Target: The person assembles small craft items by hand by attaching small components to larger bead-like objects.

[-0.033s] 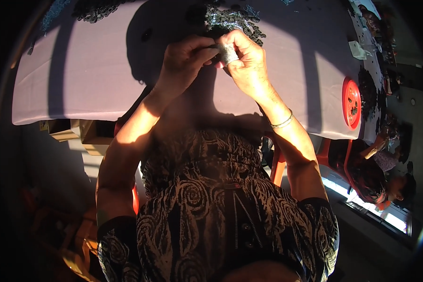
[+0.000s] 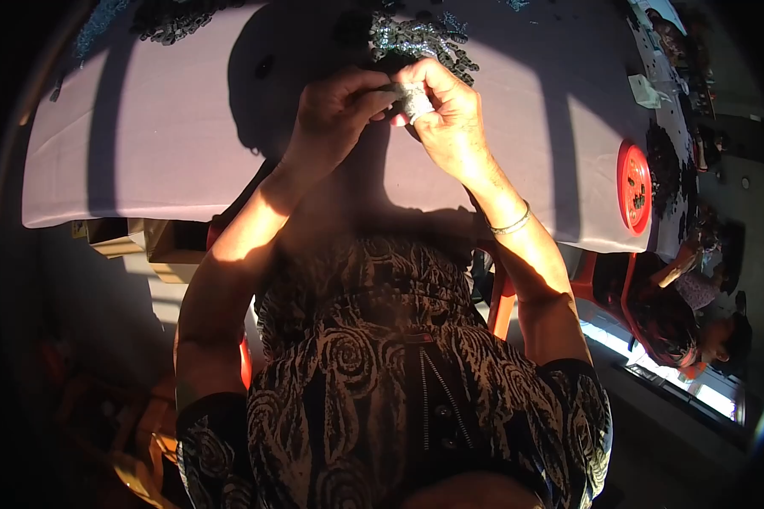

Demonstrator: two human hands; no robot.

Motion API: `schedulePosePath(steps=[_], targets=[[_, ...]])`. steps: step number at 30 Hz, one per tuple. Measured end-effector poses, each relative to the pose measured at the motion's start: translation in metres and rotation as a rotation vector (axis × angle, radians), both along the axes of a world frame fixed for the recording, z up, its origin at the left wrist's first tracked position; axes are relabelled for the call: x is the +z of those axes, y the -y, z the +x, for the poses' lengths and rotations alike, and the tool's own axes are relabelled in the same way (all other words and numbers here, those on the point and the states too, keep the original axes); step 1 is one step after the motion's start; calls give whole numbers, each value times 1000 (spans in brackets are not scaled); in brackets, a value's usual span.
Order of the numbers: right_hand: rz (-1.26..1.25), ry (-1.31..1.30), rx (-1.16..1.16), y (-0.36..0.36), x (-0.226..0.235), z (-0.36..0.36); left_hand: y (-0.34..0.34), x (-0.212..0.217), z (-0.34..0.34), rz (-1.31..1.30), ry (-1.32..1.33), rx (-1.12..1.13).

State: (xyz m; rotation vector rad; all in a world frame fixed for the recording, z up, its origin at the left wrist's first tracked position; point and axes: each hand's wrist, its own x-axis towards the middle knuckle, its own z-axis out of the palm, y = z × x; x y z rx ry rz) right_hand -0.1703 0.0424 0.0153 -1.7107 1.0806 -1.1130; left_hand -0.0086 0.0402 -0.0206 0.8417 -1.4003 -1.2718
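Note:
Over the table, both my hands meet at one small silvery-grey piece [image 2: 415, 101]; its exact kind does not show. My right hand [image 2: 452, 114] grips it between the fingers above and the thumb below. My left hand [image 2: 335, 110], mostly in shadow, is closed with thumb and fingertips pinched at its left edge. Whether a second small part sits in that pinch is hidden. Just beyond my hands lies a heap of small black and shiny pieces [image 2: 420, 41], partly covered by my right fingers.
A pale cloth covers the table [image 2: 170, 144]. Another dark heap [image 2: 171, 21] lies at the far left. On the right are a red round tray [image 2: 633, 187] with small dark bits, a white box [image 2: 643, 91] and more black pieces [image 2: 666, 161]. Another person [image 2: 683, 327] sits at right.
The silvery piece has tilted slightly between my fingers. Both hands stay nearly in the same place, still closed.

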Motion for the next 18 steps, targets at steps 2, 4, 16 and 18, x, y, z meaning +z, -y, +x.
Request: schedulePosePath(steps=[2, 4, 16, 18], targets=[[-129, -169, -30, 0, 0, -7, 0, 1, 0, -35, 5, -40], [-146, -271, -12, -3, 15, -12, 2, -2, -6, -22, -47, -21], [-78, -255, 38, 2, 19, -17, -2, -8, -8, -24, -80, 37], [-18, -259, 44, 5, 15, -17, 0, -10, -8, -17, -49, 47]])
